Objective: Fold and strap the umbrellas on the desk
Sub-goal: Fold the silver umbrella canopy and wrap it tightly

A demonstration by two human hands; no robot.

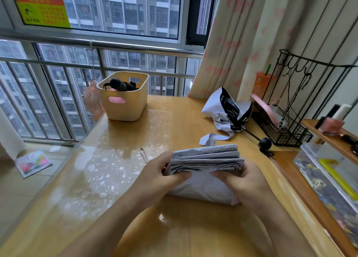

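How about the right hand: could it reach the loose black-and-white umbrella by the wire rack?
Probably yes, but not freely: the right hand grips the folded grey umbrella. Open desk lies between it and the black-and-white umbrella.

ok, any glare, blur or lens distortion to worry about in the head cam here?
Head view: window light glares off the glossy desk, speckling it white. The wide-angle lens bows the railing and curtain. The grey umbrella, left hand and right hand are sharp and evenly lit, with soft shadows.
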